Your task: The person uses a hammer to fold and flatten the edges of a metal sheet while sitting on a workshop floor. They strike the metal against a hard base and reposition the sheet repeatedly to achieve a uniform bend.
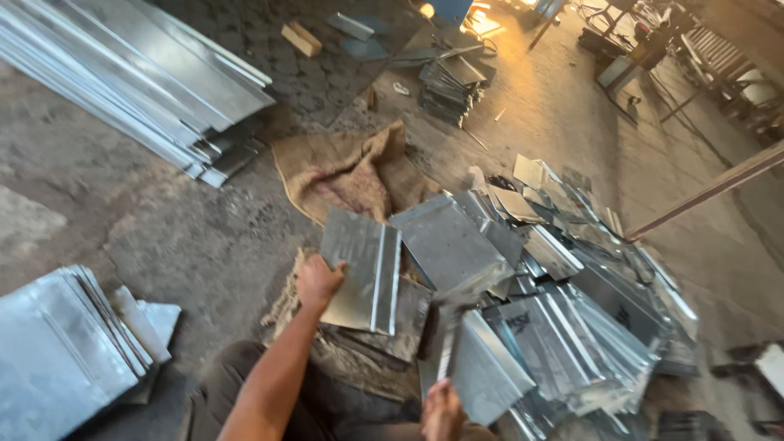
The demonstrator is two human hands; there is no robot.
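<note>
My left hand (pixel 317 280) grips the left edge of a folded galvanised metal sheet (pixel 364 268), lifted and tilted above the floor. My right hand (pixel 442 408), low in the view, holds the near edge of another bent metal sheet (pixel 483 364) standing on edge. Both sheets are grey, shiny, with a folded ridge. Just right of them lies a big loose heap of similar metal sheets (pixel 572 310). My knee in dark trousers (pixel 233 384) shows at the bottom.
A burlap sack (pixel 347 171) lies on the concrete floor beyond the sheets. Long metal strips (pixel 139 77) are stacked at top left, a flat sheet stack (pixel 57 351) at bottom left, a small pile (pixel 449 86) further back. A rusty bar (pixel 710 188) slants at right.
</note>
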